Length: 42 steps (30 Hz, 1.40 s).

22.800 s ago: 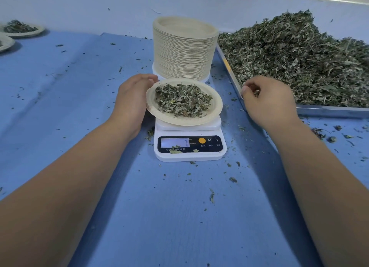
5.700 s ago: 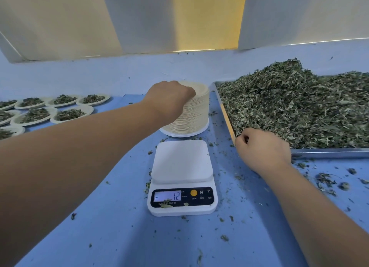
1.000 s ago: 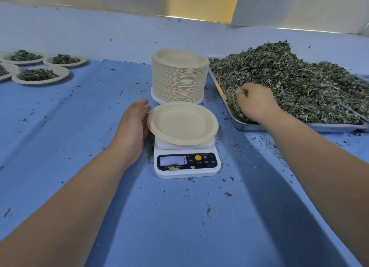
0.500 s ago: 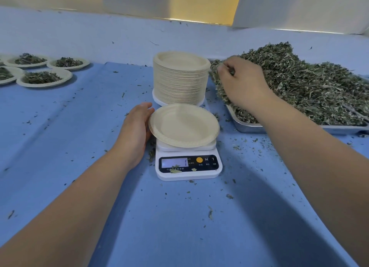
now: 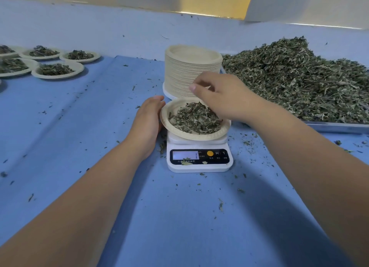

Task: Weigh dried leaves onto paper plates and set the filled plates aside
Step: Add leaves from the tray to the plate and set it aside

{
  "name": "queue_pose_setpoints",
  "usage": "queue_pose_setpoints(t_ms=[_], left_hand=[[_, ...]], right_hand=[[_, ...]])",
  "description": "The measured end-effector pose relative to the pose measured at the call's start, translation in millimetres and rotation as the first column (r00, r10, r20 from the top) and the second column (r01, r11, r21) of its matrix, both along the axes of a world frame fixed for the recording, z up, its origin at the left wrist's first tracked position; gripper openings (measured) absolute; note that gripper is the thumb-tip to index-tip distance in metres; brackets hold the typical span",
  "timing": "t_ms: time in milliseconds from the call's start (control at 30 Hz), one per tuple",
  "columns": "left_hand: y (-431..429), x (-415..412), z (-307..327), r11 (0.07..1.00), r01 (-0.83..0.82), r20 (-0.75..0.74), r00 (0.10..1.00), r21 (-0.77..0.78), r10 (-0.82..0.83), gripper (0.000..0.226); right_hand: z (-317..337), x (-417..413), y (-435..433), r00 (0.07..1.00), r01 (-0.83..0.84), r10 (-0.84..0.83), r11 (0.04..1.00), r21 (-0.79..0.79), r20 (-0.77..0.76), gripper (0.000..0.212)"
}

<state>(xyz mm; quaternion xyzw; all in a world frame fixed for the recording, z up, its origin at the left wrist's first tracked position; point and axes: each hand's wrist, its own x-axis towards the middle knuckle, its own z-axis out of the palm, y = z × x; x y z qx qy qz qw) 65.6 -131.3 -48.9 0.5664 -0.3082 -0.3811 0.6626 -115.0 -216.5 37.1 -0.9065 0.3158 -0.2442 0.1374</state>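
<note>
Head view, left to right. Well left of the scale [image 5: 199, 159] and further back, filled plates [image 5: 58, 71] sit in a group on the table [image 5: 89, 139]. The left hand [image 5: 148, 121] lies just left of the scale, its fingers [image 5: 157, 101] straight and resting against the rim of the plate [image 5: 191, 137] on the scale pan. That plate carries a loose mound of dried leaves [image 5: 192, 120]. Behind the scale stands a stack of plates [image 5: 189, 71]. The right hand [image 5: 225, 99] hovers over the plate's far right side, fingers drooping and spread, nothing plainly pinched. Right of the scale, a tray [image 5: 337, 127] holds the big heap [image 5: 299, 81]. The plate is probably light and bendy and the leaves brittle and quick to spill, so it is best lifted level by opposite rims.
</note>
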Motion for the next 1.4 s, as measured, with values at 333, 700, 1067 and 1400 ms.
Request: queue_pose_setpoints(t_ms=[333,700,1067,1400], left_hand=[[-2,2,-3,0.999,0.026,0.025,0.999,-0.02,-0.025,0.043],[-3,1,-4,1.0,-0.001,-0.015,1.0,0.009,0.001,0.064],[-3,-1,-1,1.0,0.01,-0.038,0.999,-0.011,-0.011,0.035],[0,-4,2,1.0,0.013,-0.052,0.999,-0.017,-0.014,0.033]], right_hand=[[-22,-49,-44,0.912,0.195,-0.226,0.973,-0.121,-0.343,0.029],[-31,-30,-58,0.745,0.031,-0.07,0.997,-0.071,-0.663,0.034],[-26,-37,-59,0.818,0.004,-0.097,0.987,-0.162,-0.567,0.027],[1,-34,-35,0.979,0.19,-0.183,0.979,-0.078,0.089,0.017]])
